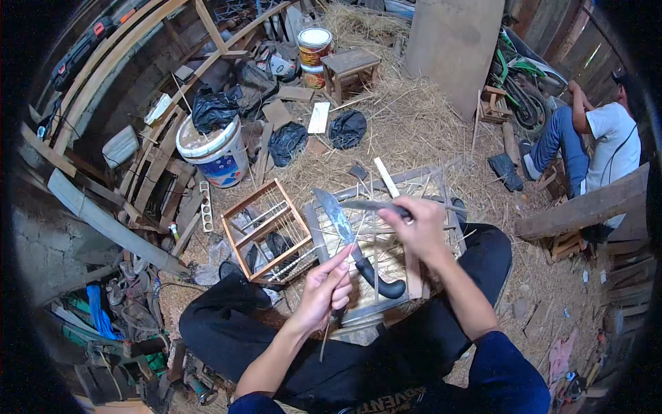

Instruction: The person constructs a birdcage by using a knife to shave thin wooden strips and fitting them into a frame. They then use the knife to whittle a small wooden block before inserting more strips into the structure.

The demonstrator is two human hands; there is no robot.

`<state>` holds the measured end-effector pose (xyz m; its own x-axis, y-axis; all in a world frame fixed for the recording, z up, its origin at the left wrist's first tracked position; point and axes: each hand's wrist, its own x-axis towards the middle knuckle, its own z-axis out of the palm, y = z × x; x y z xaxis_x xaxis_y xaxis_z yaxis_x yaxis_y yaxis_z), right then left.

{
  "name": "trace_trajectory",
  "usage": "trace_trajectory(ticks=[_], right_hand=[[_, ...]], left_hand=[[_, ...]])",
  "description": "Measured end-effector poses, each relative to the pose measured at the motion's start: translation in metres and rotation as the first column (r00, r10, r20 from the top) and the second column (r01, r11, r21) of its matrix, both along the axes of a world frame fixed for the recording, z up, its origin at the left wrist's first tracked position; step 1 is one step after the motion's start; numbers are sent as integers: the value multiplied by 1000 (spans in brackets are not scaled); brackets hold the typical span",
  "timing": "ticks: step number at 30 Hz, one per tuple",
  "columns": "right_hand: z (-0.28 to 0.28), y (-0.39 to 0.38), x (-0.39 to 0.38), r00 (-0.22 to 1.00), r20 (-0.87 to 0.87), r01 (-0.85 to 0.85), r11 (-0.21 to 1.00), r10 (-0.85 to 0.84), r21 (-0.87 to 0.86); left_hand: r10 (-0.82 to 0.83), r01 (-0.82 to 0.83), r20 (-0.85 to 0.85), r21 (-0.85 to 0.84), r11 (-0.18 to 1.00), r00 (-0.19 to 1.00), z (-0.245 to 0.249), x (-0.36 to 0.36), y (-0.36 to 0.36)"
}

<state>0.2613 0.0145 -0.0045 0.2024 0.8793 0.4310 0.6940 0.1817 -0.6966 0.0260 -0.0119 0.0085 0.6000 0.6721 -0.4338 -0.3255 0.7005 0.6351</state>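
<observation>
My left hand (pixel 325 291) is closed in a pinch on a thin bamboo strip (pixel 324 343), whose lower end hangs below my fist. Wrapped around the dark handle of a knife (pixel 369 205), my right hand (pixel 422 231) is up and to the right, the blade pointing left. Between my hands a machete (pixel 379 281) with a black curved handle lies on a wood-framed work surface (pixel 317 231), its blade pointing away from me. Several thin sticks are scattered over that surface. Just left of it stands a small wooden cage-like frame (pixel 238 241) with thin bars.
A white bucket (pixel 221 169) topped with a black bag stands at left, near black plastic bags (pixel 286 143). Farther back are a stool (pixel 350 63) and stacked paint cans (pixel 314 48). Another person (pixel 614 141) sits at right by a green motorbike (pixel 517 83). Straw covers the floor.
</observation>
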Motion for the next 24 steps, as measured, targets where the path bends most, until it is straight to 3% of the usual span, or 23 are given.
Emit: trace_trajectory(ticks=[1, 4, 5, 8, 9, 12, 14, 16, 19, 24], right_hand=[[0, 3, 8, 982, 186, -9, 992, -15, 124], [-2, -15, -23, 966, 146, -240, 954, 215, 180], [10, -27, -32, 899, 325, -296, 954, 292, -39], [-6, -7, -6, 999, -3, -33, 997, 33, -74], [0, 1, 10, 993, -13, 120, 991, -121, -67], [-4, -4, 8, 989, 148, -1, 982, -27, 187], [1, -13, -14, 983, 167, -91, 988, 70, 123], [-10, -10, -15, 994, 80, -82, 995, 77, 61], [5, -8, 3, 981, -156, 96, 985, -119, -147], [-4, -4, 6, 766, -632, -183, 982, 118, -38]], left_hand=[[12, -12, 0, -8, 1000, 1000, 5, 4, 1], [-17, 17, -6, 2, 1000, 1000, -3, 5, -1], [-42, 46, -73, 48, 998, 996, -12, 2, -2], [-16, 18, -60, 30, 999, 998, 5, 1, -2], [-40, 42, -44, 27, 999, 998, 3, 1, -5], [-65, 65, -3, 46, 997, 998, -1, 5, -7], [-25, 26, -22, 62, 998, 999, -4, 2, -2], [0, 2, -26, 66, 998, 1000, -1, -1, 1], [27, -24, -37, 79, 997, 999, 2, -1, 5], [-70, 76, -56, 123, 989, 996, -4, -1, 10]])
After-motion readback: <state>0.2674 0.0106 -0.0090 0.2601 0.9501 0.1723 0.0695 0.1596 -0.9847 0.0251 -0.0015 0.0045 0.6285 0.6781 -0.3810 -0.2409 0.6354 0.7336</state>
